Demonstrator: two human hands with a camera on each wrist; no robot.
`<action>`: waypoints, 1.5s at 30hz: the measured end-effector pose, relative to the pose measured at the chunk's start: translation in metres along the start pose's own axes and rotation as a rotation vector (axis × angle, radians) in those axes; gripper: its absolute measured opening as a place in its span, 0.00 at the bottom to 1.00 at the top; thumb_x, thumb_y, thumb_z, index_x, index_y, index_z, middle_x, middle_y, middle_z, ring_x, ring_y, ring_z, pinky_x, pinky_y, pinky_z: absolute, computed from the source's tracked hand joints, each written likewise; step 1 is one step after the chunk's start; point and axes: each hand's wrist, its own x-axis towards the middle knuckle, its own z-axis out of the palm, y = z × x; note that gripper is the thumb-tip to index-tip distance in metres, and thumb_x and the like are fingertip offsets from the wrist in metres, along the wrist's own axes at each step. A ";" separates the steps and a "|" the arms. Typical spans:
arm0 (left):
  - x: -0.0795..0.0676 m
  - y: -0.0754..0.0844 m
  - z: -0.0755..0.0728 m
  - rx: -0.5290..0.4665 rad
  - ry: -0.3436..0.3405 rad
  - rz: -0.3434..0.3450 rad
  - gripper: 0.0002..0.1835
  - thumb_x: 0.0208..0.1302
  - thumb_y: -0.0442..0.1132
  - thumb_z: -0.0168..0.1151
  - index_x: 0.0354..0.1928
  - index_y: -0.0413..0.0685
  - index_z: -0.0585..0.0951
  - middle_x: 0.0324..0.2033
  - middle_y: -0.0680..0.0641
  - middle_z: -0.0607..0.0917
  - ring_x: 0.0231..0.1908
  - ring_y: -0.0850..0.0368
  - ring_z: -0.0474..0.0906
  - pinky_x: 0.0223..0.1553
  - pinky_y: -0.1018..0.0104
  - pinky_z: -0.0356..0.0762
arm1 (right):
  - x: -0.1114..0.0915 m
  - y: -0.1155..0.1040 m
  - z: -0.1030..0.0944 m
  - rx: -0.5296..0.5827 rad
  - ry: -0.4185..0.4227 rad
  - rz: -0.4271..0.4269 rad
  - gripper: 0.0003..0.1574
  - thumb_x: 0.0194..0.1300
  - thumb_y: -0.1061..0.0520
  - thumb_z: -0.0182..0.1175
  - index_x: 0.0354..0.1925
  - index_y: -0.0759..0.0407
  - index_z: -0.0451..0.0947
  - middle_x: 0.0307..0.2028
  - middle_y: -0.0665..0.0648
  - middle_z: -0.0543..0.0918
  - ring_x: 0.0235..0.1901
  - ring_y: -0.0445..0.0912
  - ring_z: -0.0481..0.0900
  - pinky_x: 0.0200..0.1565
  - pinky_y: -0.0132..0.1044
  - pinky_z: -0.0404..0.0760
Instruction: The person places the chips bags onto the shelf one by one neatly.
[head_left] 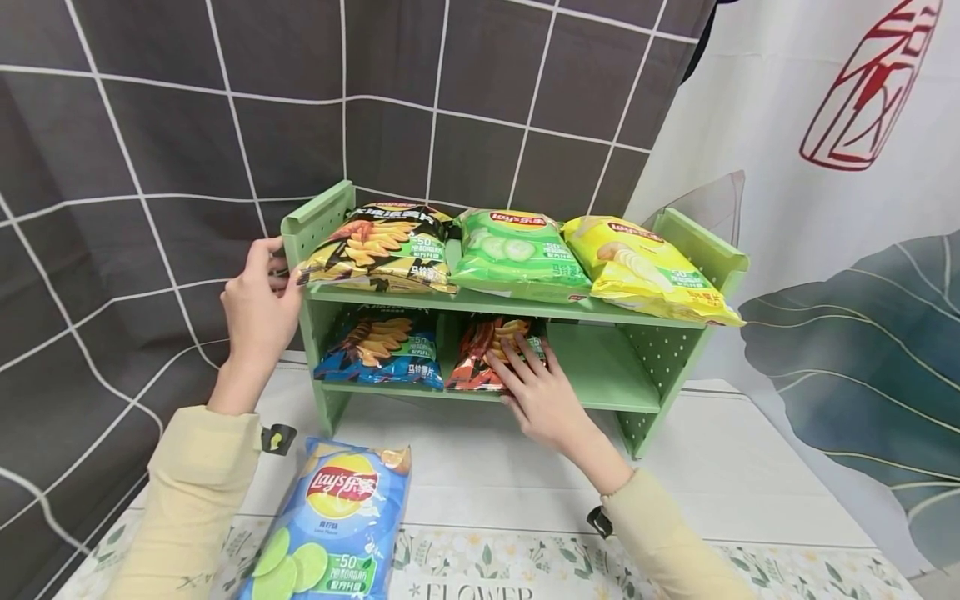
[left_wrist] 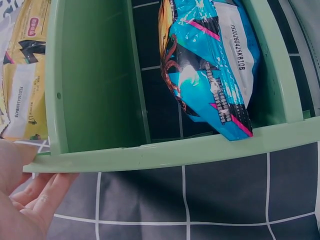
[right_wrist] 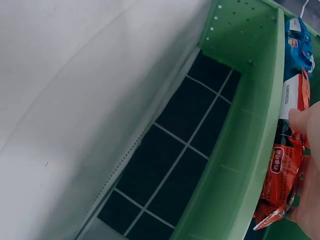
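My left hand [head_left: 262, 304] grips the left side panel of a green two-tier shelf [head_left: 487, 296], beside a black-and-yellow chip bag [head_left: 386, 246] on the top tier. In the left wrist view its fingers [left_wrist: 47, 200] lie along the panel's outer face. On the lower tier, my right hand [head_left: 536, 387] rests with spread fingers on the front of a red chip bag [head_left: 476, 354]. The right wrist view shows that red bag partly covered by the hand. Left of it lies a blue-and-black chip bag [head_left: 386, 350], also seen in the left wrist view.
Beside the black-and-yellow bag on top lie a green chip bag [head_left: 517, 254] and a yellow chip bag [head_left: 645, 267]. A light blue lime chip bag [head_left: 330, 521] lies on the white table [head_left: 487, 467] in front. A dark gridded cloth [head_left: 390, 100] hangs behind.
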 end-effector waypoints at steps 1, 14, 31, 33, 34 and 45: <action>0.000 0.000 0.000 0.000 0.000 0.000 0.19 0.65 0.34 0.58 0.57 0.37 0.73 0.45 0.30 0.84 0.39 0.35 0.84 0.55 0.42 0.71 | 0.000 0.000 0.001 0.007 -0.001 0.005 0.35 0.68 0.48 0.54 0.71 0.52 0.61 0.68 0.61 0.68 0.71 0.59 0.59 0.68 0.61 0.57; 0.000 0.001 0.000 -0.004 0.009 0.007 0.18 0.65 0.34 0.58 0.56 0.36 0.73 0.45 0.30 0.84 0.39 0.35 0.84 0.52 0.42 0.73 | 0.004 0.001 0.004 0.125 -0.026 0.063 0.34 0.71 0.46 0.52 0.72 0.48 0.60 0.71 0.57 0.65 0.73 0.56 0.55 0.70 0.59 0.52; -0.001 0.001 0.000 0.010 0.008 0.007 0.19 0.65 0.33 0.58 0.57 0.36 0.73 0.45 0.29 0.84 0.38 0.34 0.84 0.54 0.41 0.71 | 0.004 -0.031 -0.014 0.093 0.055 0.070 0.38 0.67 0.45 0.55 0.71 0.52 0.60 0.70 0.59 0.66 0.69 0.56 0.64 0.66 0.62 0.60; -0.001 0.000 0.000 0.011 0.007 0.008 0.19 0.65 0.34 0.58 0.57 0.36 0.73 0.45 0.29 0.84 0.38 0.34 0.84 0.55 0.41 0.70 | 0.004 -0.039 -0.016 0.118 0.067 0.075 0.39 0.66 0.45 0.56 0.72 0.52 0.60 0.70 0.59 0.65 0.69 0.55 0.63 0.67 0.61 0.60; -0.001 0.000 0.000 0.009 0.006 0.008 0.19 0.65 0.34 0.58 0.57 0.36 0.73 0.45 0.29 0.84 0.38 0.34 0.84 0.55 0.41 0.70 | 0.004 -0.042 -0.018 0.128 0.075 0.075 0.39 0.66 0.45 0.57 0.72 0.52 0.60 0.71 0.59 0.64 0.69 0.55 0.63 0.67 0.61 0.60; 0.000 0.000 -0.001 0.010 -0.002 -0.009 0.19 0.65 0.34 0.58 0.58 0.37 0.73 0.45 0.30 0.84 0.39 0.34 0.84 0.56 0.41 0.69 | 0.007 -0.081 -0.030 0.173 0.144 -0.051 0.41 0.66 0.40 0.53 0.71 0.56 0.61 0.72 0.62 0.61 0.71 0.57 0.60 0.68 0.58 0.59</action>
